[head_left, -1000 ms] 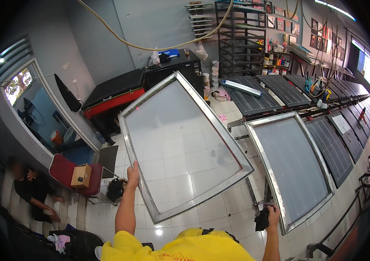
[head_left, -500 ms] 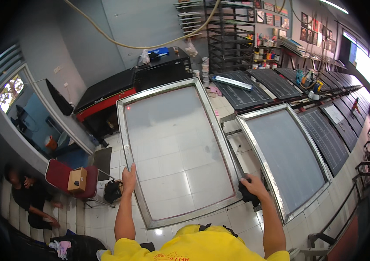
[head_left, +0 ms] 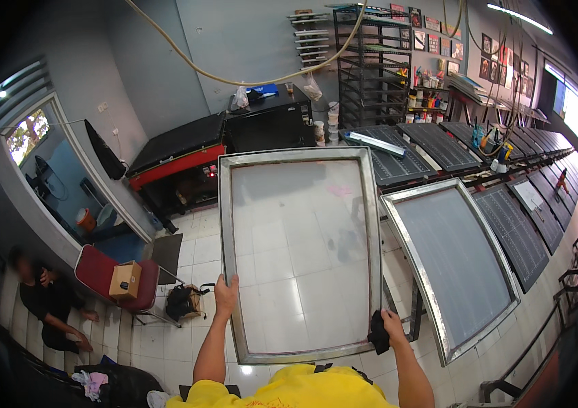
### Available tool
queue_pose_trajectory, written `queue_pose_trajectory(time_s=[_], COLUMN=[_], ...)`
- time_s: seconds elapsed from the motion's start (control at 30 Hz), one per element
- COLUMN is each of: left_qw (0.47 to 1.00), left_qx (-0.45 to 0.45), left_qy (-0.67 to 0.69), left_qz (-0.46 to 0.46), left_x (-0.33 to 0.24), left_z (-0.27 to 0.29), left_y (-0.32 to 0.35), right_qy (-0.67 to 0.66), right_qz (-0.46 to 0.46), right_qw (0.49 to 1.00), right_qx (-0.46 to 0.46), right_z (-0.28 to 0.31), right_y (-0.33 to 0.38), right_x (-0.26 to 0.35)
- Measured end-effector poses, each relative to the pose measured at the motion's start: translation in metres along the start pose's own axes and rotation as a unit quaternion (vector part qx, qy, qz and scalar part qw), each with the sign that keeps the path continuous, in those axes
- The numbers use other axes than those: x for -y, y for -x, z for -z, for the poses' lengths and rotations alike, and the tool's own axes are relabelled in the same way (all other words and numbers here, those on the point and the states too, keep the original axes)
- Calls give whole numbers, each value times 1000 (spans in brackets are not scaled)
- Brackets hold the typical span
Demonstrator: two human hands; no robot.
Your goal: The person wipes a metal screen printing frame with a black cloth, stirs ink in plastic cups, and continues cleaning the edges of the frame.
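I hold a large metal-framed mesh screen up in front of me; the floor tiles show through its mesh. My left hand grips the frame's left bar near the bottom. My right hand holds the frame's lower right corner together with a dark cloth. A second framed screen lies tilted on the stand to the right.
Long dark printing tables run along the right. A black and red machine stands against the far wall by a metal rack. A person sits at the lower left beside a red chair with a cardboard box.
The screen has turned from a tilted diamond position to upright and square in front of me. My right hand came from the second screen's corner to the held frame's lower right corner.
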State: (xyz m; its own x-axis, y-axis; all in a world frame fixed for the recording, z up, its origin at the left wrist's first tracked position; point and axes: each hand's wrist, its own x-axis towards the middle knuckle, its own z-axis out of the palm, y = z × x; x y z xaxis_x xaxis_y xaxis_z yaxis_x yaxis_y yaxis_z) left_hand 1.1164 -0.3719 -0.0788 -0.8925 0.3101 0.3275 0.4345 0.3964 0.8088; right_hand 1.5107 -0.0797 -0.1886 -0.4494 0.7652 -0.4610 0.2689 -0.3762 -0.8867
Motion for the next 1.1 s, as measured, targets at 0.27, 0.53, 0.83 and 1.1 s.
queue_pose_trajectory(time_s=[0.27,0.53,0.83,1.1], left_qw=[997,995,989,993], left_qx=[-3,-7,-6,-61], left_qy=[68,62,119,66], left_qz=[-45,-76,-88,-77], left_x=[39,41,40,64], left_z=[-4,-10,-13,-40], left_y=[25,40,39,25], right_qy=[-86,-148,-190,-176], right_qz=[23,12,31,68], right_qw=[995,987,979,979], right_qx=[-49,-67,-63,-82], right_z=[-12,-6,-8,-1], right_y=[19,31,30,18], right_x=[-48,-70,-91,-120])
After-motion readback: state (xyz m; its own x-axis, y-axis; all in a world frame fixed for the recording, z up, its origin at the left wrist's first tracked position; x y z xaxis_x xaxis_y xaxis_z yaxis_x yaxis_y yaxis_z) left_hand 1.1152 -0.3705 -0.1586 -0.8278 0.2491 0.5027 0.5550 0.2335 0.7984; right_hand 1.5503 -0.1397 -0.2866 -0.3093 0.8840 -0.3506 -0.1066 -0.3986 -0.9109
